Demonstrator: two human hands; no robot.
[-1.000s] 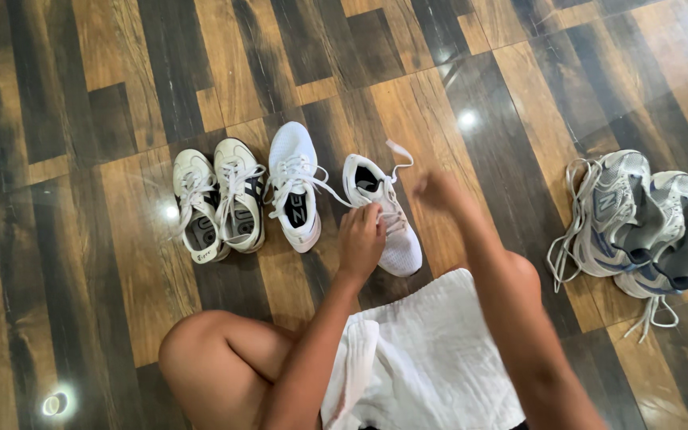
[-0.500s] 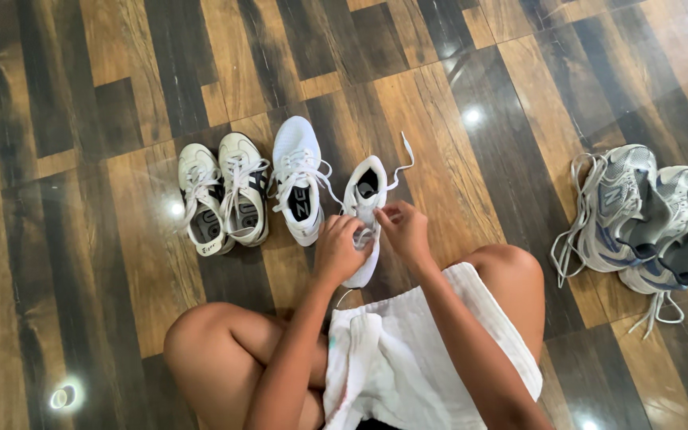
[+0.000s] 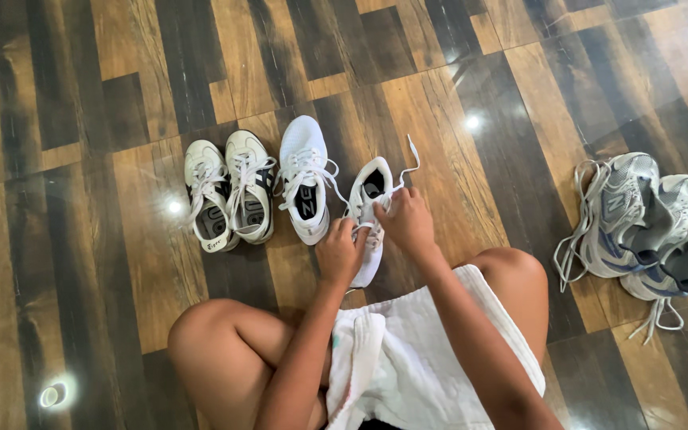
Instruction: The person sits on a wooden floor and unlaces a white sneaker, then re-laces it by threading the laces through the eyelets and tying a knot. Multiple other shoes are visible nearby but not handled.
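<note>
I see my left hand [image 3: 338, 253] and right hand [image 3: 406, 221] pinching the lace [image 3: 410, 163] of the white shoe [image 3: 369, 219] at frame centre, on the floor [image 3: 105, 318]. I judge the loose end could slip free if either pinch slackens.

The person wears white textured shorts [image 3: 431, 358]; arms and legs are bare, with no sleeves, watch or rings visible.
</note>
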